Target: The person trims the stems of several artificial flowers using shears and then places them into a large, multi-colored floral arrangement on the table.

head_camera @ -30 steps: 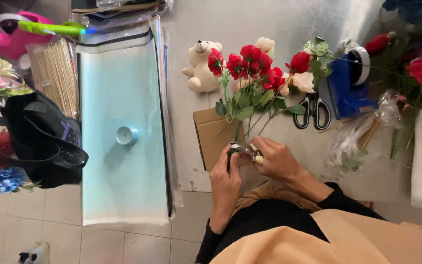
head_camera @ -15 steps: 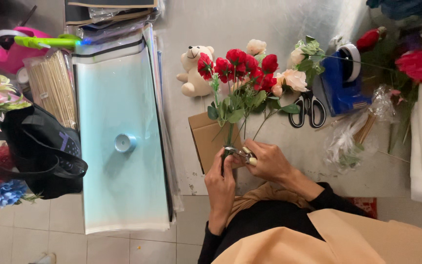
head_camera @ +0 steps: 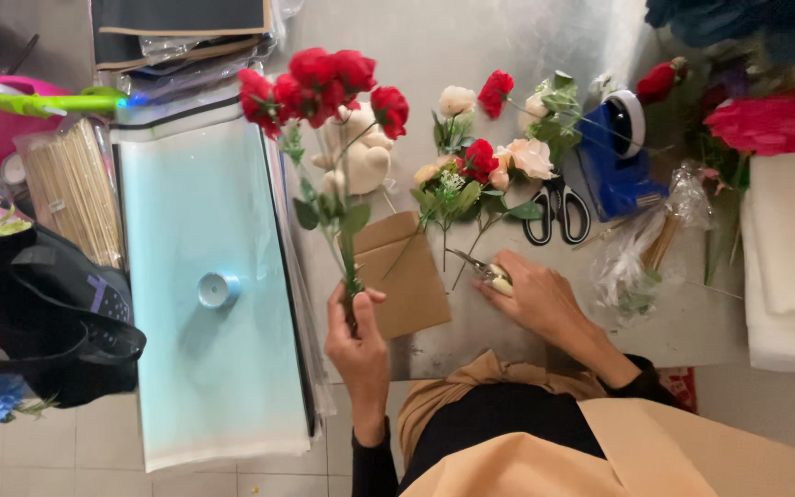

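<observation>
My left hand (head_camera: 357, 333) grips the green stems of a bunch of red artificial roses (head_camera: 319, 85) and holds it upright over the table's left part. Behind the blooms stands a small cream teddy bear (head_camera: 363, 158). My right hand (head_camera: 537, 296) rests on the grey table (head_camera: 480, 342), shut on small wire cutters (head_camera: 482, 269) whose tips point left. Just beyond them lie loose red and cream flowers with leaves (head_camera: 480, 175). A brown paper piece (head_camera: 409, 272) lies between my hands.
Black scissors (head_camera: 556, 210) and a blue tape dispenser (head_camera: 616, 156) lie right of the flowers. A pale blue sheet stack (head_camera: 186, 368) with a ribbon roll (head_camera: 217, 289) is at left, beside wooden sticks (head_camera: 68, 190) and a black bag (head_camera: 48, 322). White foam (head_camera: 793, 267) is at right.
My left hand has lifted the red rose bunch away to the left, apart from the other flowers. My right hand stayed by the table with the cutters.
</observation>
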